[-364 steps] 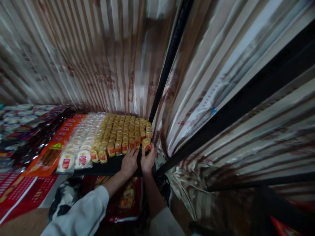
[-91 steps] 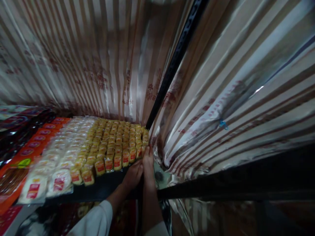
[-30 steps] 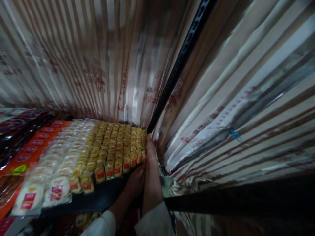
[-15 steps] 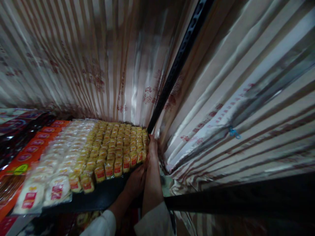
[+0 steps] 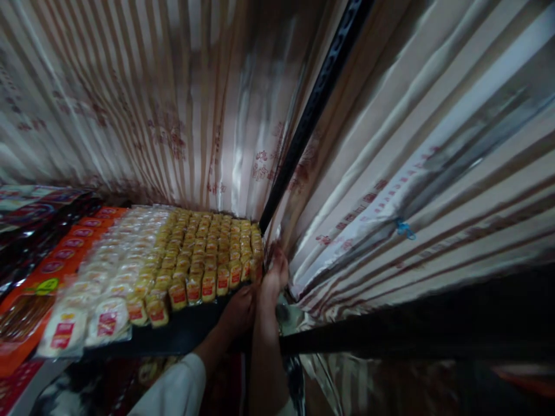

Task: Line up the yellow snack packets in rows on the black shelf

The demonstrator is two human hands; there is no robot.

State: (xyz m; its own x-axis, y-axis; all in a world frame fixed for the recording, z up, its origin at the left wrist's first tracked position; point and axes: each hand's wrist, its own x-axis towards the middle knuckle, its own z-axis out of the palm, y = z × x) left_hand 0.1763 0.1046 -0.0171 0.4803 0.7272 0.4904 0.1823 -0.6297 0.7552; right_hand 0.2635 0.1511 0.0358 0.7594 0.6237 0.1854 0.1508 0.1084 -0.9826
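Note:
Rows of small yellow-wrapped packaged cakes (image 5: 208, 254) with red labels fill the right end of a dark shelf (image 5: 182, 332). At the front right corner of these rows is my left hand (image 5: 239, 307), its fingers curled in; whatever they grip is hidden. My right hand (image 5: 276, 273) reaches past it, crossing close by on the right. It lies by the foot of the black slotted post (image 5: 299, 136), against the striped curtain sheeting (image 5: 347, 190). Its fingers are dim and blurred, so their grip is unclear.
Left of the yellow cakes stand rows of white round packaged cakes (image 5: 108, 320), then orange packets (image 5: 32, 312) and dark glossy packets (image 5: 26, 242). A blue tie (image 5: 405, 229) pinches the sheeting at right. A dark rail (image 5: 368, 335) runs rightward below it.
My right hand has come away from the post's foot, slightly right and down. My left hand stays near the cakes' corner. The view has shifted slightly.

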